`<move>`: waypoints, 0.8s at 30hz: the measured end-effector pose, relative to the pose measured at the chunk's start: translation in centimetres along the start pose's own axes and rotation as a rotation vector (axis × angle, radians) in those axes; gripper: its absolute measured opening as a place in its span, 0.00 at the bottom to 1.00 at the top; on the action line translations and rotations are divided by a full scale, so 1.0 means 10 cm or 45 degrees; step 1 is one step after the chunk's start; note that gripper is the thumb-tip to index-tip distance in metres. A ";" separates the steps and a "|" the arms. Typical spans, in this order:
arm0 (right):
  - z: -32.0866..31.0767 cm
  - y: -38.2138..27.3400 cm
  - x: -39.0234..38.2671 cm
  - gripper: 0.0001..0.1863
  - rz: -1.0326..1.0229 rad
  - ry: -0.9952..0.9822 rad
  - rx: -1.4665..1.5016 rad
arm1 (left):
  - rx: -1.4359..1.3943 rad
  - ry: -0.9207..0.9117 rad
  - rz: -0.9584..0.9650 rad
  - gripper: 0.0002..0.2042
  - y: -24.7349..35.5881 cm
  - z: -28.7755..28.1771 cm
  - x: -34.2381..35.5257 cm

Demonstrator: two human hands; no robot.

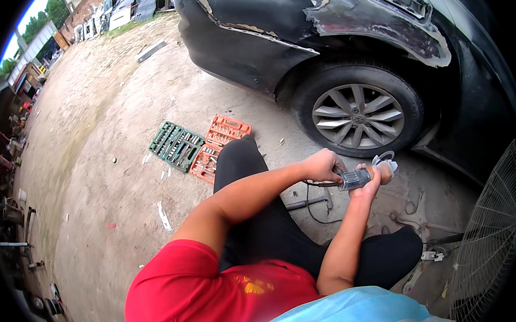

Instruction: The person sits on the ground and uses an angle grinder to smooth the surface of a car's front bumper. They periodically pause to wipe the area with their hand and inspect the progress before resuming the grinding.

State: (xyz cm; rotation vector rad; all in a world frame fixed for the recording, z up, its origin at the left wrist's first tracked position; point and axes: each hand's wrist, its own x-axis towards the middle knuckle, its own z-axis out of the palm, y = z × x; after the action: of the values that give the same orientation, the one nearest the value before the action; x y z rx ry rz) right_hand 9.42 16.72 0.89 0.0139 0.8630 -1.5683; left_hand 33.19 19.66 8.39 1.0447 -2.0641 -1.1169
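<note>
A corded power tool that looks like an angle grinder (354, 180), with a grey body, an orange section and a silvery front end, is up in front of my knees. My right hand (378, 178) wraps around its body from below, palm upward. At its rear end, my left hand (326, 165) is closed, with the fingertips pinched where the black cord (323, 185) leaves the tool. The cord loops down to the ground between my legs. What the left fingertips press on is partly hidden.
A dark car with bare, sanded patches (373, 18) stands ahead, its wheel (358, 118) close beyond my hands. Socket sets lie at the left in a green case (176, 145) and an orange case (227, 129). A hammer-like tool (310, 204) and metal arms (415, 211) are on the ground; a fan (489, 236) is at right.
</note>
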 end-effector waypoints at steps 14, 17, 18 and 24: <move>-0.04 0.02 -0.23 0.21 0.137 -0.155 -0.174 | -0.783 -0.411 -0.623 0.30 -0.17 0.33 0.11; -0.07 0.07 -0.18 0.20 0.188 -0.182 -0.200 | -0.877 -0.507 -0.686 0.29 -0.18 0.48 0.15; -0.09 0.08 -0.18 0.20 0.186 -0.174 -0.210 | -0.896 -0.525 -0.699 0.28 -0.20 0.52 0.16; -0.18 0.23 -0.05 0.19 0.176 -0.109 -0.241 | -0.460 -0.440 -0.684 0.28 -0.30 0.62 0.27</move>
State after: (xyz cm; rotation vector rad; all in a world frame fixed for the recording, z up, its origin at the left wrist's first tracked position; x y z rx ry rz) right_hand 10.68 18.26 -1.29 -0.1261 0.9204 -1.3442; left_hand 28.12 18.96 3.04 1.3249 -1.7545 -1.9752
